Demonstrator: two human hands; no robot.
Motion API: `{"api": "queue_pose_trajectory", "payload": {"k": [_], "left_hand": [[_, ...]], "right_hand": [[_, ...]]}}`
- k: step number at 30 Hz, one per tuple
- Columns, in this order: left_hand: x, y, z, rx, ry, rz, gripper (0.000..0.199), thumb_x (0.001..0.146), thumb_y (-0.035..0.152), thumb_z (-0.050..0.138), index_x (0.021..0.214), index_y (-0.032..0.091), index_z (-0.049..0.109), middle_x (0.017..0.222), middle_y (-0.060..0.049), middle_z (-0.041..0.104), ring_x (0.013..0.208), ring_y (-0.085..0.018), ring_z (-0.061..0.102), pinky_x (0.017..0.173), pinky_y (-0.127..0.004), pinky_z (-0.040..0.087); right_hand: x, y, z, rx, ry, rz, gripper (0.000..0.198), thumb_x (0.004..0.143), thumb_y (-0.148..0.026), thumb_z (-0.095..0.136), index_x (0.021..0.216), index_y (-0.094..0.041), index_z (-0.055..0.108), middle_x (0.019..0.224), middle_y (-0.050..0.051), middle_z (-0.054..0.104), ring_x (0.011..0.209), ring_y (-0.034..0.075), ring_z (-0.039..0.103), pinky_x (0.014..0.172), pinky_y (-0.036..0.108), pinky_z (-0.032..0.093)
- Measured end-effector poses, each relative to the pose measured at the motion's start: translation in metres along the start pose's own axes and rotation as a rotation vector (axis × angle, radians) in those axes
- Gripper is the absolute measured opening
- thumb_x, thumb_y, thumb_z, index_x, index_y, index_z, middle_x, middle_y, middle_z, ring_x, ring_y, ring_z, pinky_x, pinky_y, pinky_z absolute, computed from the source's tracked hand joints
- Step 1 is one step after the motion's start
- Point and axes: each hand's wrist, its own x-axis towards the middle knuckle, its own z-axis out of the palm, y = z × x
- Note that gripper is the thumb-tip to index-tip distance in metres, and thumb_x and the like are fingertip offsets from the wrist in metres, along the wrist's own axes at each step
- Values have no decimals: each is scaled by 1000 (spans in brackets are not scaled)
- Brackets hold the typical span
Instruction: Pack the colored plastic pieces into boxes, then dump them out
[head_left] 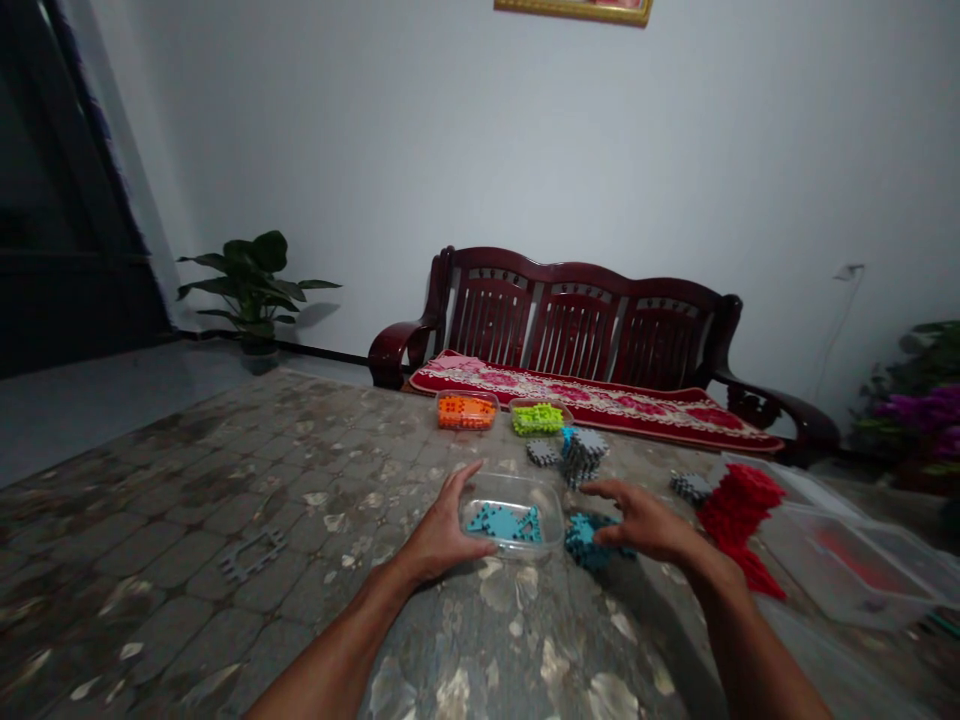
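1. Left hand [439,530]: fingers clamp the left end of the clear container [554,510], thumb along the near edge, other fingers at the far side.
2. Container sits on the table [337,600], roughly in front of the person. Blue pieces [506,522] lie flat inside.
3. Right hand [645,520]: fingers spread, thumb and index apart, over the blue pile [583,543] just right of the container. Can't tell if they touch it.
4. Beyond the pile: tall grey stack [583,460], low grey stack [541,453] just left of it.
5. Farther back: orange pieces [466,410] in one small tub [439,404], lime pieces [538,419] in a second tub [571,412] to its right.
6. Right side: red stack [739,510] near the large clear box [870,590]; another grey stack [690,487] just left of the red.
7. Far left: grey frame piece [238,572] lies alone, well apart.
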Motion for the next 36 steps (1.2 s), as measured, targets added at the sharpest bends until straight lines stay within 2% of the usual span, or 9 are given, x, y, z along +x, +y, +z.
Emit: {"api": "queue_pose_trajectory", "payload": {"k": [4, 8, 15, 19, 22, 26, 30, 33, 36], "left_hand": [[0, -1, -1, 7, -3, 18, 106, 57, 17, 85, 150, 26, 36, 151, -11, 42, 135, -32, 48, 117, -50, 38], [0, 0, -2, 42, 5, 27, 106, 56, 17, 86, 150, 24, 38, 150, -12, 44, 136, -33, 47, 118, -51, 35], [-1, 0, -1, 5, -6, 28, 106, 58, 19, 86, 151, 25, 36, 152, -12, 42, 135, -33, 49, 116, -50, 39], [0, -3, 0, 1, -19, 17, 108, 57, 18, 86, 152, 25, 35, 153, -12, 40, 136, -34, 47, 117, -51, 37], [0, -2, 1, -18, -22, 11, 108, 57, 17, 85, 151, 24, 34, 154, -13, 37, 135, -33, 49, 115, -50, 39], [0, 0, 1, -13, -13, 5, 107, 56, 15, 85, 151, 24, 35, 154, -13, 38, 135, -34, 49, 115, -50, 40], [0, 0, 2, -20, -12, 8, 107, 57, 16, 86, 151, 26, 36, 153, -12, 39, 134, -33, 50, 115, -51, 40], [0, -2, 2, -35, -20, 12, 108, 57, 16, 86, 152, 26, 35, 153, -12, 38, 135, -34, 49, 115, -52, 40], [1, -3, 2, -30, -18, 26, 109, 56, 18, 88, 152, 27, 35, 153, -12, 39, 135, -34, 49, 116, -53, 40]], "right_hand": [[-12, -6, 8, -183, -35, 14, 80, 59, -23, 78, 137, -24, 63, 143, 11, 61, 133, 33, 54, 112, 45, 40], [-14, -14, 16, -310, -37, -11, 69, 62, -19, 74, 131, -22, 67, 133, 12, 68, 123, 34, 61, 106, 45, 45], [-18, -23, 8, -334, 79, -38, 61, 71, -21, 70, 132, -22, 65, 133, 11, 67, 122, 32, 62, 104, 43, 45], [-18, -44, 7, -310, 110, -101, 58, 81, -28, 67, 138, -21, 60, 135, 12, 64, 120, 29, 62, 100, 40, 48], [-8, -66, 13, -359, 90, -188, 59, 80, -22, 68, 138, -19, 60, 135, 12, 63, 122, 28, 60, 103, 38, 46], [13, -93, 26, -585, 5, -264, 49, 74, -8, 68, 122, -20, 71, 122, 11, 70, 114, 28, 63, 95, 36, 49], [28, -108, 37, -763, -79, -308, 44, 69, 1, 65, 104, -22, 77, 108, 10, 75, 105, 26, 67, 87, 32, 52], [33, -110, 42, -806, -116, -334, 45, 67, 4, 64, 101, -23, 79, 107, 11, 76, 103, 27, 69, 84, 32, 54], [34, -109, 46, -751, -111, -347, 41, 68, 5, 63, 93, -22, 80, 99, 11, 78, 98, 27, 71, 83, 31, 54]]}}
